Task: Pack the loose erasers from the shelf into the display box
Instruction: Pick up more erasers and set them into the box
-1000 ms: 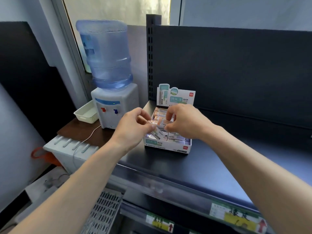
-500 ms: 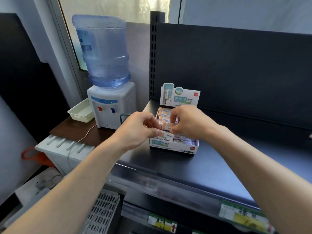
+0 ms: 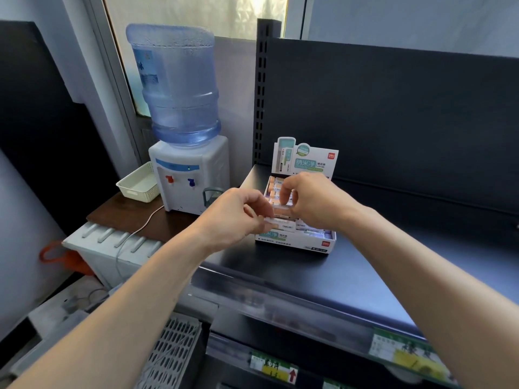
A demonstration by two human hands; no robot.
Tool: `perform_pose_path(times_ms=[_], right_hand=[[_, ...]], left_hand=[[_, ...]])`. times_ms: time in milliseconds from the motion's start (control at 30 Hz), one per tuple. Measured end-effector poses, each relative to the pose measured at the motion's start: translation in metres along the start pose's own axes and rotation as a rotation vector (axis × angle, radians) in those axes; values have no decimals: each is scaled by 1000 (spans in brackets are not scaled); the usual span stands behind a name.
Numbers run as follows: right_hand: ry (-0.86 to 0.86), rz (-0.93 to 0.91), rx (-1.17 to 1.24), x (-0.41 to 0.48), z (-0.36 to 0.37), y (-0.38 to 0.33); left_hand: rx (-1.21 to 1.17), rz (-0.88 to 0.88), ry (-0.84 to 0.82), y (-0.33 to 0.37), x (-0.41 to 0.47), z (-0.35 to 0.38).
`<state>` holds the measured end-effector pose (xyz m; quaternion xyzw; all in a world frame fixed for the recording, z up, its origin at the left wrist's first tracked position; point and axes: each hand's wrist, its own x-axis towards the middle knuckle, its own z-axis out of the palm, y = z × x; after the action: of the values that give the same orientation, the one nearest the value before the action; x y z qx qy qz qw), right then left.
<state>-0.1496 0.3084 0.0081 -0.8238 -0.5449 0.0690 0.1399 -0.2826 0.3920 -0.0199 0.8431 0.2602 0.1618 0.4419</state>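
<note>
Head view, looking forward and down. Shows a white and teal display box point(image 3: 295, 244) standing on a dark shelf point(image 3: 280, 276), its printed header card upright at the back. Rows of packed erasers point(image 3: 311, 228) inside the box, lying flat, close together, filling most of it.

Left hand point(image 3: 236, 217) at the left edge of the box, fingers curled in tight, thumb and forefinger pinching the near end of an eraser point(image 3: 280, 211). Right hand point(image 3: 314, 203) directly above the middle of the box, fingers bent downward and narrow, gripping the other side of the same orange and white piece. Hard to tell whether one eraser or two pressed together. Held piece just above the packed rows, left of the box's centre, not yet seated.

To the left of the box, off the shelf: a water dispenser point(image 3: 188, 178) with a blue bottle, and a cream basket point(image 3: 137, 183) further left. Below the box, on the shelf's front edge, price labels point(image 3: 273, 366).

Step in hand, by the look of it: lining up an eraser over a gap in the box. Task seemingly far along, given the full rows. Next move likely calls for turning the piece to match its neighbours, lowering it into the gap, and pressing it level without lifting the ones beside it.
</note>
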Motion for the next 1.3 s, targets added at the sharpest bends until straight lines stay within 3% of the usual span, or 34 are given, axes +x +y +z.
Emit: perform_pose_path(times_ms=[533,967,1133,1300], right_hand=[[44,51,57,-3,6,6],[83,92,88,-16,-5,12],[161,94,107,-24,-14,24],[278,144,130,-46,-26,52]], left_hand=[[-40,-22,20,-2,-3,5],[26,18,174,-2,0,10],[53,94,264,14,3,13],[73,258,233,50,11,37]])
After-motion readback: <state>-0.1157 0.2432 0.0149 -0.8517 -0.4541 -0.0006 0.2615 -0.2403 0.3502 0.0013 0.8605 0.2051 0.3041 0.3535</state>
